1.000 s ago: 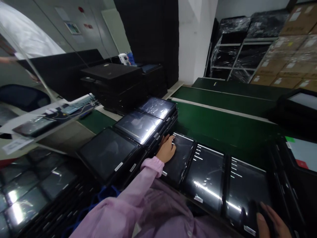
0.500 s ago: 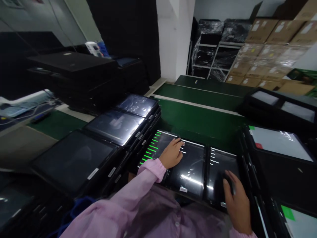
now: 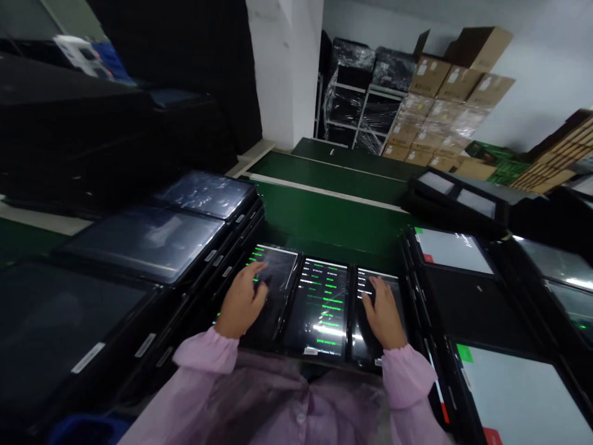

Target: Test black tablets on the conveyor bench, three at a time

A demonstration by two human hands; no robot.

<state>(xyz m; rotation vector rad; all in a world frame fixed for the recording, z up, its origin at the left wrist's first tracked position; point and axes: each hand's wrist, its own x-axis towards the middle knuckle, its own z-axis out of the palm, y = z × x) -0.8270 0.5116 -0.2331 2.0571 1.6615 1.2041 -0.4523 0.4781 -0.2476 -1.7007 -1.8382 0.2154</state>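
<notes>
Three black tablets with lit screens lie side by side in front of me. My left hand is over the left tablet, fingers apart, near its lines of green text. The middle tablet shows a dark menu with white and green words, and neither hand is on it. Above the right tablet, my right hand is spread with its fingertips by the short white text lines. Whether the fingertips touch the glass I cannot tell. Both hands hold nothing.
Stacks of dark-screened tablets stand at the left. On the right are piled tablets with white screens and red and green corners. Behind runs a green bench surface. Cardboard boxes and a wrapped rack are at the back.
My left hand has moved from between the left and middle tablets onto the left one. My right hand has moved forward. The middle screen now shows a green text list. The view has turned right.
</notes>
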